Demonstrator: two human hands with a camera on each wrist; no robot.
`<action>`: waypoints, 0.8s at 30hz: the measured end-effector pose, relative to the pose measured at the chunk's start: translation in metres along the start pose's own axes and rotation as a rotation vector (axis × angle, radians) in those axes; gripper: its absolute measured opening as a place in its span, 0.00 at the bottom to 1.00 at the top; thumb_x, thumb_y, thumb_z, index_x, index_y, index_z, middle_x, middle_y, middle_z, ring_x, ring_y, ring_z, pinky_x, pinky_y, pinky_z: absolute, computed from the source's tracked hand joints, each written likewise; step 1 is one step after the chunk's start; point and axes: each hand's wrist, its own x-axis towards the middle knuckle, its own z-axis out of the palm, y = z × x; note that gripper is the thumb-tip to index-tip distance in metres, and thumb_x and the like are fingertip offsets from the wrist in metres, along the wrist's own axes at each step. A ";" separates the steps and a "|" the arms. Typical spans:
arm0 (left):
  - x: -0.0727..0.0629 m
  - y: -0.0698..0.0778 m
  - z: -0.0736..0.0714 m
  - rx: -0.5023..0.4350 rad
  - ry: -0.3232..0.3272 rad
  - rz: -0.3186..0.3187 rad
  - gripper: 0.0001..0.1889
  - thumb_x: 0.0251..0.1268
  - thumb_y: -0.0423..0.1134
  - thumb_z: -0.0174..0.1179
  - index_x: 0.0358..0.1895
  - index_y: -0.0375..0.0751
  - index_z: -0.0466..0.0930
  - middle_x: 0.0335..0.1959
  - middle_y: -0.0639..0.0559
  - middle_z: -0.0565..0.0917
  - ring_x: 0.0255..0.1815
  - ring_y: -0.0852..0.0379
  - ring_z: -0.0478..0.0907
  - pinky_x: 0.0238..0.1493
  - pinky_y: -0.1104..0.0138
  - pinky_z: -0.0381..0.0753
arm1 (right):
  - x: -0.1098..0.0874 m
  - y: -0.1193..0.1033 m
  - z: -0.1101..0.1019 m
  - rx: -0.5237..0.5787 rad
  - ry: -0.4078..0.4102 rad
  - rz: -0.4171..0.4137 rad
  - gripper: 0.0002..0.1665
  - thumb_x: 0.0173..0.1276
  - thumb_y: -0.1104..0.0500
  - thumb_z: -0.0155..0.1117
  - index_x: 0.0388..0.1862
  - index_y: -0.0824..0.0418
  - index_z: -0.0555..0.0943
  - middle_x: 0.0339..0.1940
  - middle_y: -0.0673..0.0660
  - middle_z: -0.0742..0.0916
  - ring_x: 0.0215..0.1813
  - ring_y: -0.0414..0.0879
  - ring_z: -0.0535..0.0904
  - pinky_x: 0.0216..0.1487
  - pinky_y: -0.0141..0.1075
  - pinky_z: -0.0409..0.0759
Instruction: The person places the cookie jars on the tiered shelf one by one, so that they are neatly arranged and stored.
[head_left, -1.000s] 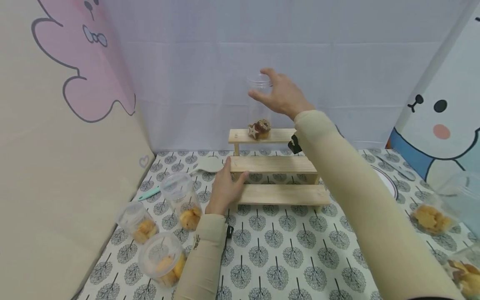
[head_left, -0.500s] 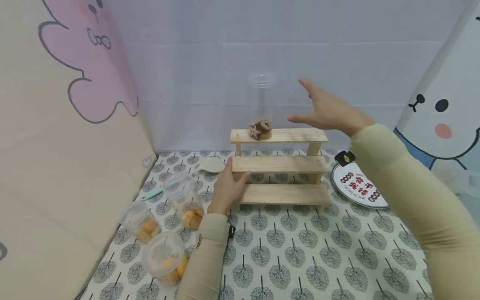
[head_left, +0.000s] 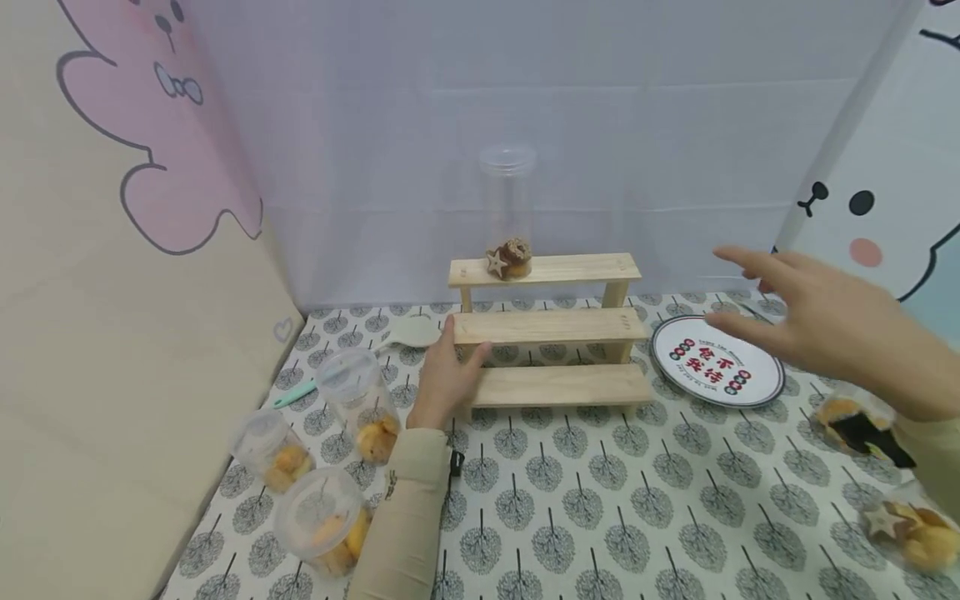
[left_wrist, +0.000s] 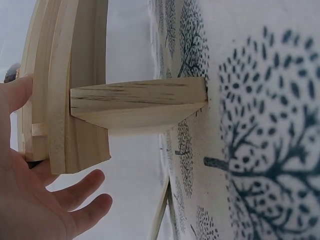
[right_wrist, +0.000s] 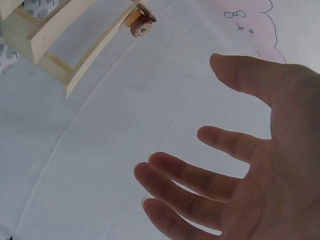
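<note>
A three-tier wooden display stand [head_left: 555,325] stands on the patterned cloth. My left hand [head_left: 442,379] holds the left end of its middle tier, thumb on one side and index finger round the other; in the left wrist view the remaining fingers [left_wrist: 85,192] are free of the wood. On the top tier, towards the left, a tall clear jar [head_left: 508,208] stands upright with brown doughnut and star-shaped sweets at its bottom. My right hand [head_left: 817,321] is in the air right of the stand, fingers spread and nothing in it, also seen in the right wrist view.
Several clear jars of golden pastries, one a taller jar [head_left: 358,400], stand on the left. A spatula [head_left: 411,332] lies behind them. Right of the stand is a round plate [head_left: 716,360] with red characters. More filled containers [head_left: 911,525] are at the far right.
My right hand has let go of the tall jar on the top tier and moved right and down, away from it. The left hand stays on the stand.
</note>
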 end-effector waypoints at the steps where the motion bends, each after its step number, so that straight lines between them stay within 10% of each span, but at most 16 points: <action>1: -0.001 0.000 0.000 0.000 -0.003 -0.005 0.51 0.65 0.70 0.53 0.82 0.50 0.42 0.77 0.37 0.60 0.75 0.38 0.60 0.74 0.45 0.60 | -0.010 0.008 0.004 -0.005 0.020 0.028 0.52 0.67 0.30 0.60 0.81 0.52 0.55 0.60 0.72 0.74 0.48 0.67 0.79 0.32 0.59 0.79; 12: 0.000 0.000 -0.003 0.006 -0.001 -0.008 0.52 0.64 0.72 0.52 0.82 0.51 0.40 0.77 0.37 0.60 0.75 0.38 0.60 0.74 0.45 0.61 | -0.093 0.072 0.066 0.019 0.435 0.179 0.59 0.61 0.22 0.57 0.78 0.61 0.61 0.57 0.82 0.73 0.55 0.77 0.66 0.53 0.73 0.67; 24: 0.004 -0.010 -0.011 -0.018 0.026 -0.003 0.53 0.63 0.74 0.51 0.82 0.49 0.40 0.77 0.37 0.59 0.76 0.38 0.60 0.75 0.46 0.60 | -0.125 0.101 0.085 -0.066 0.387 0.320 0.74 0.46 0.18 0.65 0.79 0.62 0.56 0.68 0.79 0.69 0.58 0.79 0.67 0.50 0.73 0.69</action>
